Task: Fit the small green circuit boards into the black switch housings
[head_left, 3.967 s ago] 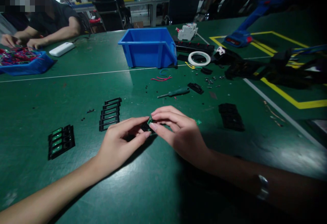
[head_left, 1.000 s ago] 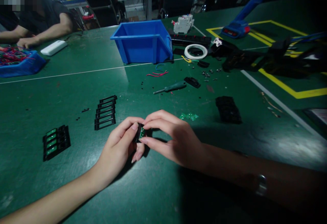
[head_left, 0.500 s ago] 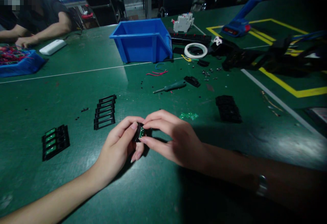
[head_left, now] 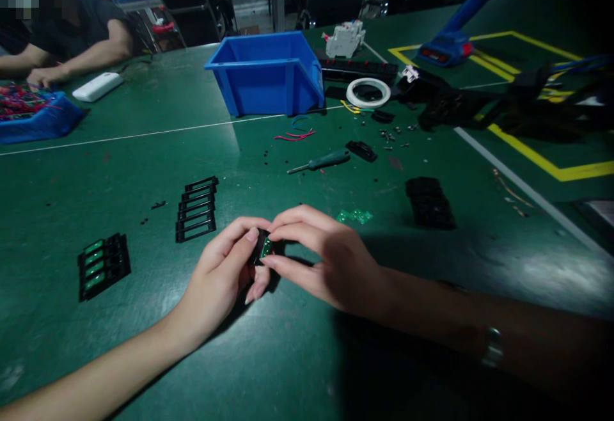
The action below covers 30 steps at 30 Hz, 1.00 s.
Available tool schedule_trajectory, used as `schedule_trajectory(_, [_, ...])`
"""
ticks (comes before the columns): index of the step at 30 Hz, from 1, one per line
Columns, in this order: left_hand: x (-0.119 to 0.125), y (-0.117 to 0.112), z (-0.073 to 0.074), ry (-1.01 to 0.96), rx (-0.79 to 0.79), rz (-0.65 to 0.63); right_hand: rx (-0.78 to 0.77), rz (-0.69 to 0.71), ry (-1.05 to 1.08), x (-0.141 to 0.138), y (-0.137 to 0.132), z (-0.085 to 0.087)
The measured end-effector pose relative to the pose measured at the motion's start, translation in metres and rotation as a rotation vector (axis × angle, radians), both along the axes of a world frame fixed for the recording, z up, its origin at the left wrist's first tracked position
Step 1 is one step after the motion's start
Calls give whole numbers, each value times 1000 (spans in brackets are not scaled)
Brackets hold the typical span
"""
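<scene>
Between thumb and fingers, my left hand (head_left: 225, 267) grips a small black plastic housing (head_left: 258, 251). My right hand (head_left: 326, 254) pinches a small green circuit board (head_left: 266, 248) by its ends, at the right side of the housing. Whether the board is fully seated in it I cannot tell. To the left lies a row of black housings with green boards (head_left: 96, 264). Behind my left hand are several black frames (head_left: 196, 210) in a row. Beyond my right hand lie loose green boards (head_left: 355, 216), with a stack of black parts (head_left: 429, 203) farther right.
A green-handled screwdriver (head_left: 319, 162) and loose screws (head_left: 391, 134) lie mid-table. Behind them stand a blue bin (head_left: 263, 82) and a roll of white tape (head_left: 368, 93). A blue power tool (head_left: 446, 50) is at back right. Another person (head_left: 81, 37) sits at far left by a wire-filled tray (head_left: 38, 123).
Both hands keep the same hold on the housing and the board. The view has shifted very slightly; nothing else has visibly moved.
</scene>
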<state>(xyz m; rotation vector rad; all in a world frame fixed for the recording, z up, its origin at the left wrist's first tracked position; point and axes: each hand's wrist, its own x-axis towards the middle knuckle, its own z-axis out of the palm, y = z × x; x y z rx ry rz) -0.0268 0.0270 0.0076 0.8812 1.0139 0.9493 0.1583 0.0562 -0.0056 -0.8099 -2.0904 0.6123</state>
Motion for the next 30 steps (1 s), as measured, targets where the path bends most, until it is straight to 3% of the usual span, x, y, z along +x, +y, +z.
schedule_trajectory(16, [-2, -2, -2, 30, 54, -38, -8, 15, 0, 0, -1, 1])
schedule_trajectory(30, [-1, -3, -2, -73, 46, -65, 24, 18, -24, 2, 0, -2])
